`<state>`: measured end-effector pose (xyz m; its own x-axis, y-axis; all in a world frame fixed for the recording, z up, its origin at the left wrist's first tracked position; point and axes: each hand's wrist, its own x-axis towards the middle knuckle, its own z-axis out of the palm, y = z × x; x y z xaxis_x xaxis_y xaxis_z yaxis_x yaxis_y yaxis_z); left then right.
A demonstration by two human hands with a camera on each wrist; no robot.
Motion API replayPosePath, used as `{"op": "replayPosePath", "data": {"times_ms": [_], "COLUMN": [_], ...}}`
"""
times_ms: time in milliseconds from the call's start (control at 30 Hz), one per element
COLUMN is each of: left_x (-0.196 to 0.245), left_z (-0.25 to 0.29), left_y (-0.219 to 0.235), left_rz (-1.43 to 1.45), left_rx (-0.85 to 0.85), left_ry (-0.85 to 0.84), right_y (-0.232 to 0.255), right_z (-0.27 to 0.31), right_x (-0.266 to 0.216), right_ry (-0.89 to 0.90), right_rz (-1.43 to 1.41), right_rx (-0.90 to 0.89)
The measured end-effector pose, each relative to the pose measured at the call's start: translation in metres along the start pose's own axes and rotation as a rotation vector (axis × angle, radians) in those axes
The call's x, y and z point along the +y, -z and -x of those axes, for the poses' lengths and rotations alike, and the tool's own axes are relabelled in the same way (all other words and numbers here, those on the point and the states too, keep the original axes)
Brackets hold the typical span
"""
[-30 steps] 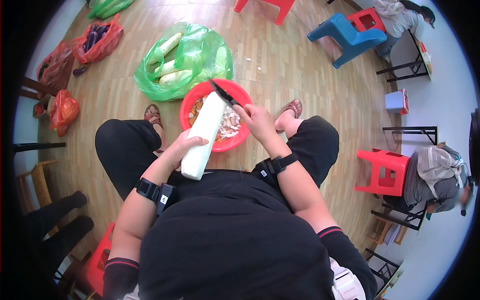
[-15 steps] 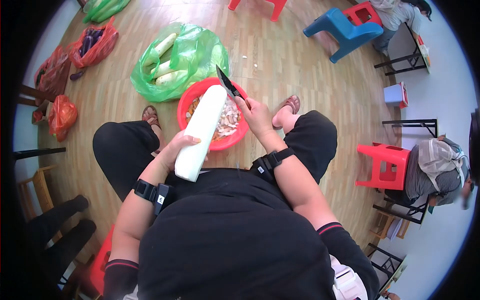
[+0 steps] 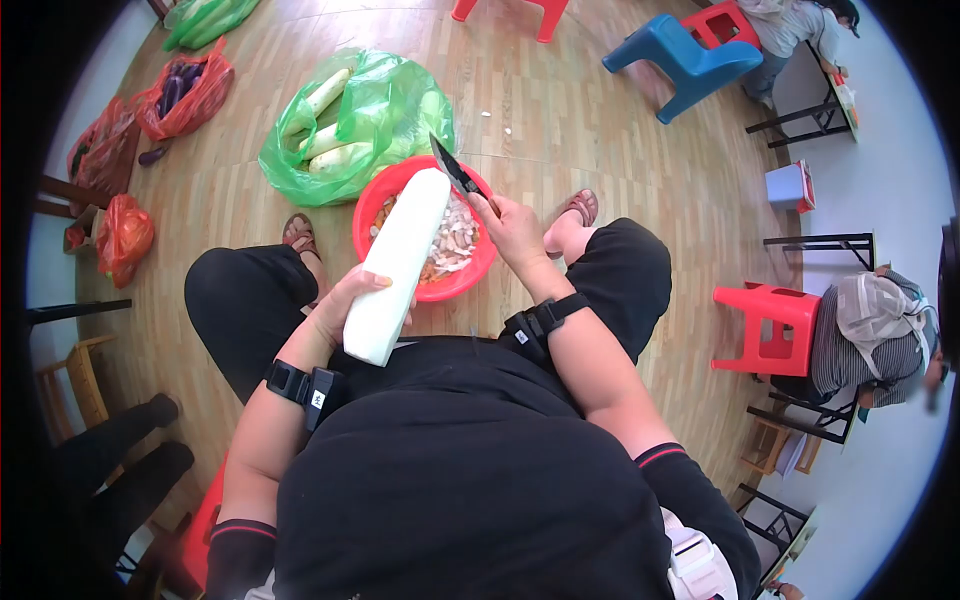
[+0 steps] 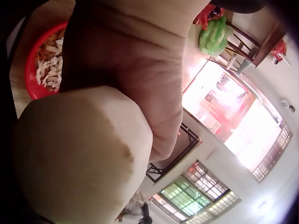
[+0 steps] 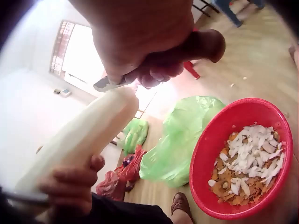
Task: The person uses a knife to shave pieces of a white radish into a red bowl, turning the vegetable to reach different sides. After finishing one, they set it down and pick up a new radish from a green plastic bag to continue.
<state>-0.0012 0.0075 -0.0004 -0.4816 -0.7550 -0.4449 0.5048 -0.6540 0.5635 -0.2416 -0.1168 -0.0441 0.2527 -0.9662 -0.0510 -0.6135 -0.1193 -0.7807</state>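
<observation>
A long, thick peeled white radish (image 3: 405,260) slants over the lap and a red basin. My left hand (image 3: 345,305) grips it near its lower end, thumb across the top. In the left wrist view the radish's flat cut end (image 4: 79,154) fills the foreground, with a brownish spot on it. My right hand (image 3: 517,235) holds a knife (image 3: 452,168) with a dark blade and a brown handle (image 5: 205,46). The blade is at the far tip of the radish. White shavings (image 5: 252,154) and orange peelings lie in the red basin (image 5: 198,186).
Beyond the basin a green plastic bag (image 3: 400,110) holds several white radishes. Red bags (image 3: 205,95), one with eggplants, lie at the far left. A blue stool (image 3: 690,65), a red stool (image 3: 765,330) and seated people are on the right.
The knife blade has swung more upright, its tip farther forward from the radish. The radish's lower end has moved slightly left with my left hand.
</observation>
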Motion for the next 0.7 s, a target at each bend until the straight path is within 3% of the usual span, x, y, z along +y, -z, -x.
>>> {"op": "replayPosePath", "data": {"times_ms": [67,133,267,367,433,500,567,700], "left_x": [0.002,0.005,0.001,-0.001,0.001,0.001,0.000,0.000], "left_z": [0.001,0.002,-0.001,-0.002,-0.002,-0.002,-0.002,-0.004], "left_y": [-0.003,-0.007,-0.001,0.006,0.006,0.004,0.001,0.004], "left_rz": [-0.117,-0.128,-0.104,-0.046,-0.029,-0.011,0.003,0.027], "left_rx": [0.043,0.051,0.115,0.179,0.213,0.246,0.387,0.350], "left_ry": [-0.003,-0.001,0.007,-0.017,-0.039,-0.058,-0.133,-0.156], "right_y": [-0.004,-0.008,-0.003,-0.003,-0.006,-0.006,-0.005,-0.006], "right_z": [-0.003,-0.003,0.003,0.005,0.004,0.008,0.010,0.012], "right_x": [0.011,0.010,-0.003,-0.006,0.002,0.004,0.000,-0.006], "right_ry": [-0.003,-0.102,-0.091,0.053,0.267,0.241,0.219,0.206], "right_rz": [0.060,-0.125,-0.091,-0.050,0.119,0.209,0.300,0.260], "right_rx": [-0.002,-0.050,-0.071,0.035,0.083,0.051,0.019,0.040]}}
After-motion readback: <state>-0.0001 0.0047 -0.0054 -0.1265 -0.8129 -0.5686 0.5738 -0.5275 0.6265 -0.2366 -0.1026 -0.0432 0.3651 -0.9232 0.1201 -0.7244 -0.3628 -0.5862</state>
